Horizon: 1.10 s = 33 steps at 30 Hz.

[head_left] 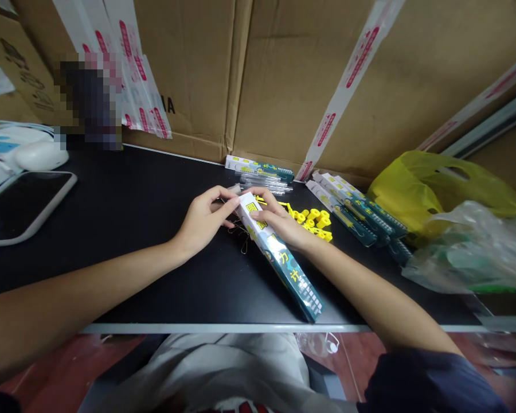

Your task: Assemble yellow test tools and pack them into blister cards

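A long, narrow printed carton (279, 258), white at its far end and dark green at its near end, lies slanted between my hands. My right hand (279, 221) grips it from the right, thumb on the printed face. At its far end my left hand (208, 215) pinches the carton's edge, fingers partly hidden behind it. Just beyond the hands lie clear plastic tubes (266, 183) and another carton (241, 162). Yellow plastic parts (312, 221) are heaped right of my right hand. Thin metal hooks (244, 246) show below the left fingers.
More cartons (356, 209) are stacked at the right, beside a yellow plastic bag (399, 189) and a clear plastic bag (477, 246). A phone (26, 203) and a white earbud case (42, 155) lie at the left. Large cardboard boxes (189, 69) stand along the back of the black table (155, 292).
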Motion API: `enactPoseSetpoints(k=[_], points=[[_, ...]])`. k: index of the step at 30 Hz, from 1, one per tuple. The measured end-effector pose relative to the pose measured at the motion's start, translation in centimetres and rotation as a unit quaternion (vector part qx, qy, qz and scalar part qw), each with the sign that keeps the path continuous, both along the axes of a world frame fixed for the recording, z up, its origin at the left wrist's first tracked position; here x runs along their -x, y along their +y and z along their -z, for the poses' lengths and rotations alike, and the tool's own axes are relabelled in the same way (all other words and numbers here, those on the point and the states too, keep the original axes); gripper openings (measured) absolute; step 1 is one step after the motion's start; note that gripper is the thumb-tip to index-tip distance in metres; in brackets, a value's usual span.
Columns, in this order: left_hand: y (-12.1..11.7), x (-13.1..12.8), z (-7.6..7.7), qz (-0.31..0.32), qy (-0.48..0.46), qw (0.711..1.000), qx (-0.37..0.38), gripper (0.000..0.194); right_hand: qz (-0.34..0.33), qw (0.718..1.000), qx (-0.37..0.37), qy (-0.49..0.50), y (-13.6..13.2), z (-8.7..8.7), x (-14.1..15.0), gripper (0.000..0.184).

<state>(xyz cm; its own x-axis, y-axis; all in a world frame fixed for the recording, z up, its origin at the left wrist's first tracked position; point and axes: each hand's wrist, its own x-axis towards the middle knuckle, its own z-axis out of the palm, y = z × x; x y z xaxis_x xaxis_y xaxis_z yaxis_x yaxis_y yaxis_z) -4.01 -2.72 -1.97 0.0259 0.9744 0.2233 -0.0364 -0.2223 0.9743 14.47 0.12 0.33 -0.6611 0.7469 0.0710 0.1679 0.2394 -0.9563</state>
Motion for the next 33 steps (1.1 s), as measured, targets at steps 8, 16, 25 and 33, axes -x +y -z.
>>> enactPoseSetpoints(k=[8, 16, 25, 33], points=[[-0.2, 0.2, -0.4, -0.016, 0.033, 0.996, -0.082, 0.032, 0.02, 0.999, 0.021, 0.02, -0.2, 0.3, 0.2, 0.044], [-0.1, 0.2, -1.1, -0.011, -0.014, 1.0, 0.02, 0.042, -0.001, 0.995, 0.071, 0.073, -0.3, 0.4, 0.5, 0.044], [-0.5, 0.1, -1.3, 0.001, -0.084, 0.991, 0.101, 0.046, -0.008, 0.996, 0.058, 0.072, -0.3, 0.5, 0.3, 0.043], [-0.5, 0.1, -1.2, 0.019, -0.1, 0.989, 0.112, 0.038, 0.001, 0.996, 0.054, 0.072, -0.4, 0.6, 0.3, 0.043]])
